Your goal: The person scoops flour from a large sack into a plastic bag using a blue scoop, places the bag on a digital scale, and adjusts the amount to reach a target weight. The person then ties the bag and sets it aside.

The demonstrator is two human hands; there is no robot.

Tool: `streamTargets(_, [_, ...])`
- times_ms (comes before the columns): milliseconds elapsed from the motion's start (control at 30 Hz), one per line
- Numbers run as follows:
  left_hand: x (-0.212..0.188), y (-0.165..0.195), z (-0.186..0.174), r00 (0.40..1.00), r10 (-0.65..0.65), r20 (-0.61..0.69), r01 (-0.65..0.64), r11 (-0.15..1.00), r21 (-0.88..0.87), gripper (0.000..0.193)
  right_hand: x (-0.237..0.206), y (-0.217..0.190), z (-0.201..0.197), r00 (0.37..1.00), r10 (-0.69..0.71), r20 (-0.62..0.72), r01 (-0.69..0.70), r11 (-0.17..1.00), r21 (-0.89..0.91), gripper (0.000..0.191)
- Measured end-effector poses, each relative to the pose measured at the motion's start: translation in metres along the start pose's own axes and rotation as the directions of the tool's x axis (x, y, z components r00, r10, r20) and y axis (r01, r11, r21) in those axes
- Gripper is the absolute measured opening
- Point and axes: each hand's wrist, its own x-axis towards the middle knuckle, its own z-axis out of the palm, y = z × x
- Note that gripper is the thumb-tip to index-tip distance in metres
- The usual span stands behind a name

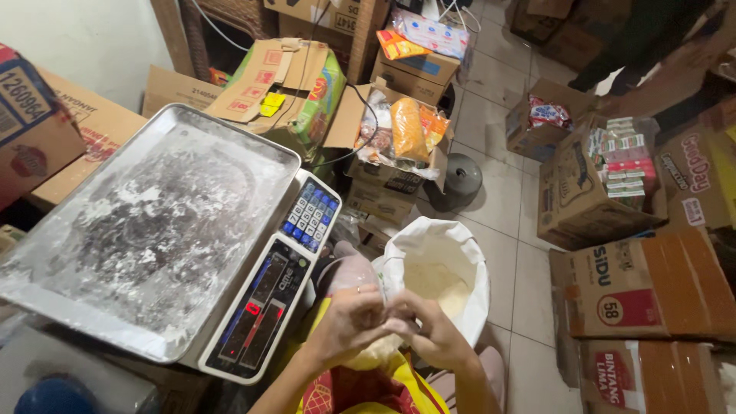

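Cardboard cartons [648,284] are crowding the tiled floor [510,230] on the right and at the back, some w/ packaged goods showing in their open tops. Digital scale [264,307] is sitting at left, its steel weighing tray [153,222] dusted all over w/ white powder, keypad and lit red display facing the person. White sack [441,268] is standing open just right of the scale, rim rolled down, pale powder visible inside. Small round dark weight [462,175] is resting on the floor beyond the sack. Left hand [349,322] and right hand [433,333] are meeting at bottom centre, just in front of the sack, fingers curled in and pinching together at the neck of a small clear bag [376,354] of pale powder; both hands are gripping it closed, fingertips touching each other. Ring showing on a left-hand finger. Bag is hanging under the hands, over the person's lap
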Motion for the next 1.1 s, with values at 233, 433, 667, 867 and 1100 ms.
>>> streamTargets(233, [-0.025, 0.018, 0.000, 0.997, 0.054, 0.054, -0.067, 0.954, 0.291, 0.032, -0.039, -0.011, -0.012, 0.994, -0.102, 0.028, 0.105, 0.978, -0.178, 0.027])
streamTargets(433, [-0.047, 0.021, 0.027, 0.905, -0.425, 0.007, 0.324, 0.702, 0.634, 0.028, -0.053, -0.032, 0.000, 0.993, 0.038, -0.110, -0.043, 0.998, -0.048, 0.017])
streamTargets(667, [-0.035, 0.043, 0.021, 0.863, -0.463, -0.201, 0.464, 0.572, 0.676, 0.030, -0.046, -0.051, -0.011, 0.995, -0.047, -0.083, 0.012, 0.921, -0.388, 0.029])
streamTargets(867, [-0.031, 0.063, 0.022, 0.929, -0.209, -0.306, 0.362, 0.688, 0.629, 0.031, -0.052, -0.063, -0.017, 0.990, -0.034, -0.135, -0.062, 0.761, -0.646, 0.025])
streamTargets(1100, [-0.015, 0.048, 0.007, 0.868, -0.366, -0.337, 0.495, 0.565, 0.661, 0.032, -0.042, -0.064, -0.016, 0.979, 0.036, -0.200, -0.173, 0.670, -0.722, 0.014])
